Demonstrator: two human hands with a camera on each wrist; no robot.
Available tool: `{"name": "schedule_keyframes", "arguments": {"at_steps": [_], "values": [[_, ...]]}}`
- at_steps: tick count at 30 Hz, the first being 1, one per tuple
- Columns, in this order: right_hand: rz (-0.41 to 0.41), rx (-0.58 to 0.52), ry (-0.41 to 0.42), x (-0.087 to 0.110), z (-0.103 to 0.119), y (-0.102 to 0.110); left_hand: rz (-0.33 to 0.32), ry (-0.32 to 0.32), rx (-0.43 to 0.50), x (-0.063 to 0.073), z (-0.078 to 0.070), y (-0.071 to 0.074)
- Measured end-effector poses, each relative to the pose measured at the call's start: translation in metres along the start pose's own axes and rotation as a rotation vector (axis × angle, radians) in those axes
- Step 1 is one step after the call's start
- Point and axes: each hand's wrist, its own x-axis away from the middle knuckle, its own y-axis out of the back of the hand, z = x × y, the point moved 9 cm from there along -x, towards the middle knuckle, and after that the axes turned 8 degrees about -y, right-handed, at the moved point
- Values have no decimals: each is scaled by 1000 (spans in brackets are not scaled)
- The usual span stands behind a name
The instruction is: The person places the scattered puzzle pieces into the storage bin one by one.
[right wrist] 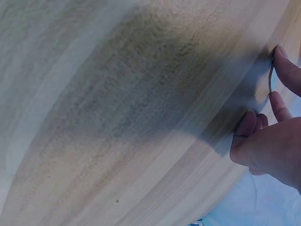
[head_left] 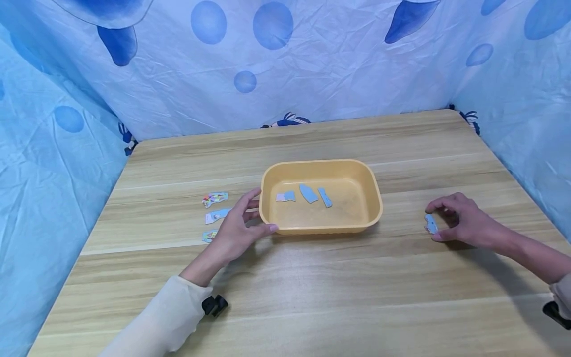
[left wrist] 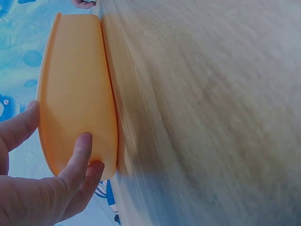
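Note:
A yellow plastic tray stands mid-table with several small picture pieces inside, mostly light blue, among them a pointed piece and a narrow piece. My left hand grips its near left corner, thumb at the front and fingers along the left end. In the left wrist view, the fingers lie against the tray's outer wall. Off to the right, my right hand pinches a small blue puzzle piece by its two ends, just at the tabletop. The right wrist view shows this piece edge-on, slightly bowed.
Left of the tray lie a colourful piece, a blue and pink piece and a third piece, partly covered by the left hand. Blue patterned curtains hang round the wooden table at the back and sides.

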Motion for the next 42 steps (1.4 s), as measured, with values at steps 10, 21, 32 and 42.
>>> {"name": "schedule_keyframes", "arguments": {"at_steps": [10, 21, 32, 42], "values": [[-15, 22, 16, 1, 6, 0, -2, -10, 2, 0, 1, 0], [-72, 74, 168, 5, 23, -3, 4, 2, 11, -1, 3, 0], [-180, 159, 269, 10, 34, 0, 0, 8, 6, -1, 3, 0], [-103, 65, 89, 2, 25, 8, 7, -9, 9, 0, 1, 0]]}}
